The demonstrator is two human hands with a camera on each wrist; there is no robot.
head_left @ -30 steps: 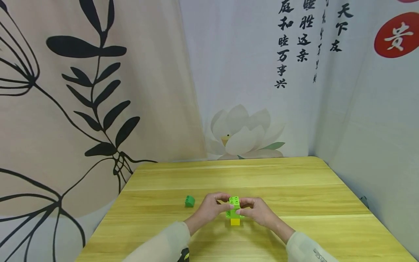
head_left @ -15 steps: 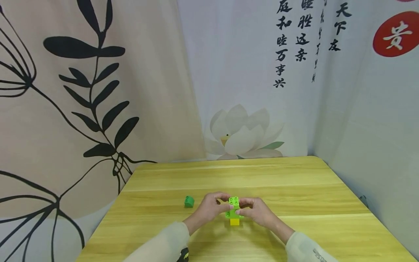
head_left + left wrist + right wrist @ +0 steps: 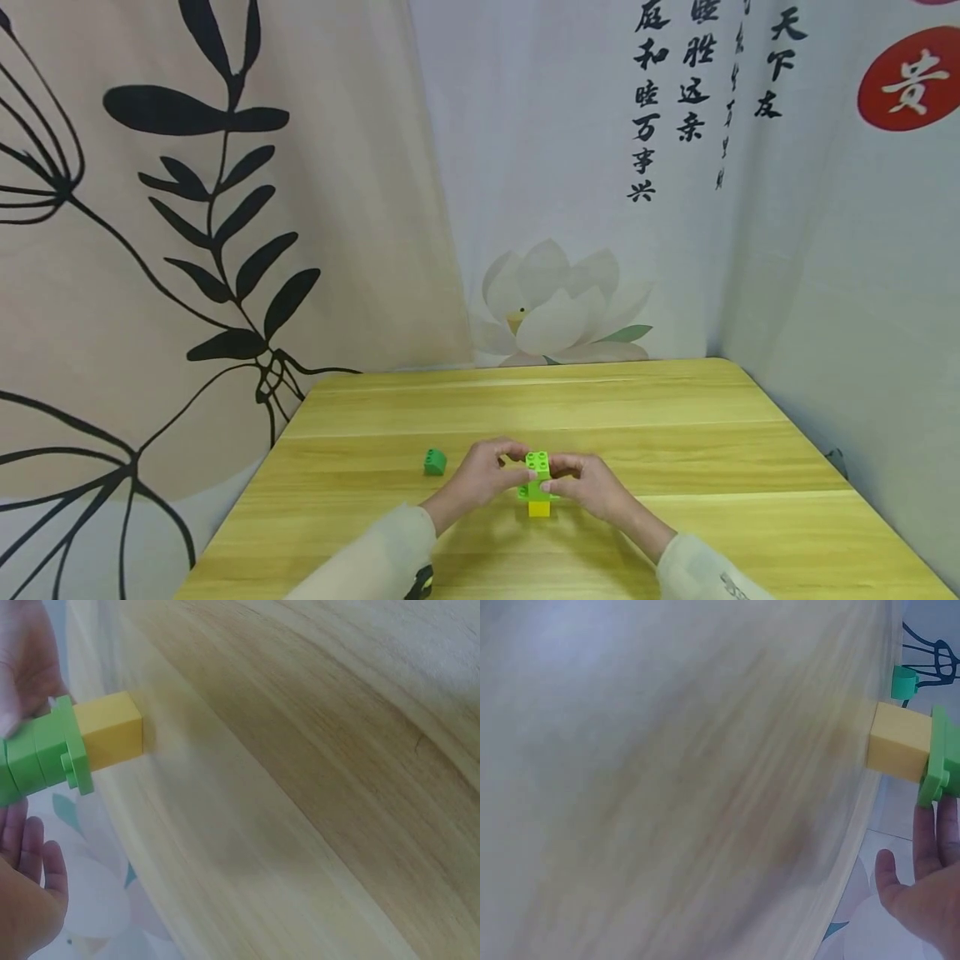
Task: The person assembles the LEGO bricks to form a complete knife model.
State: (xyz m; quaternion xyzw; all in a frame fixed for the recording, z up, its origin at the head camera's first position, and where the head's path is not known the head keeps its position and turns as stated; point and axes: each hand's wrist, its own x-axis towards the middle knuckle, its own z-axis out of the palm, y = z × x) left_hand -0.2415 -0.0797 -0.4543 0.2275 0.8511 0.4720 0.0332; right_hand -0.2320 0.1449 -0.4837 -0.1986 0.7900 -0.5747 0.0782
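A small tower of toy building bricks stands upright on the table in the head view. Its base is a yellow brick (image 3: 538,508); above it come a wider light-green piece (image 3: 71,746) and light-green bricks (image 3: 537,461) with studs on top. My left hand (image 3: 483,477) pinches the upper green bricks from the left, thumb on the near face. From the right, my right hand (image 3: 596,487) pinches the green part slightly lower, its thumb also in front. In the right wrist view, fingertips of the right hand sit right at the wider green piece. Most far-side fingertips are hidden in the head view.
A darker green brick (image 3: 435,462) with a sloped or rounded side lies on the wooden table (image 3: 675,550), left of the tower. Behind the table hangs a printed curtain (image 3: 375,250) with plant and flower designs.
Both hands stay on the tower in nearly the same pose. The head view shifts only very slightly; the darker green brick stays put.
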